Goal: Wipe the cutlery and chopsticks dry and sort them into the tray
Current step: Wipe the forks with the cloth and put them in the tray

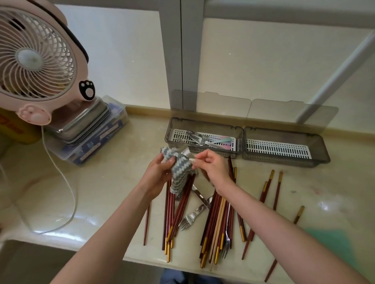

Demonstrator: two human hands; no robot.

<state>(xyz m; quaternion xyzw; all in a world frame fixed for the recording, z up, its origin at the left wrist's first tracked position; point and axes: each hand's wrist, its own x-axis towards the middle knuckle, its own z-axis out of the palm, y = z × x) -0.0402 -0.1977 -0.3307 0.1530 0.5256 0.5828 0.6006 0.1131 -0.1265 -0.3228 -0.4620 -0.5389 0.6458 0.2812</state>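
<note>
My left hand (159, 170) grips a blue-and-white striped cloth (178, 173) above the counter. A shiny piece of cutlery (187, 153) pokes out of the cloth's top, and my right hand (211, 166) pinches its end. Below my hands lies a pile of dark red chopsticks with gold tips (216, 220), mixed with steel forks (190, 218). More chopsticks (276, 190) lie scattered to the right. Two smoky plastic trays stand behind. The left tray (172, 132) holds several forks and pastel-handled pieces. The right tray (319, 147) shows only its white slotted insert.
A pink fan (33, 60) stands at the far left on stacked steel trays (84, 120) and a plastic box, and its white cord (60, 175) loops across the counter. The trays' open lids lean on the window behind. The counter's front edge (134, 259) runs just under the chopstick tips.
</note>
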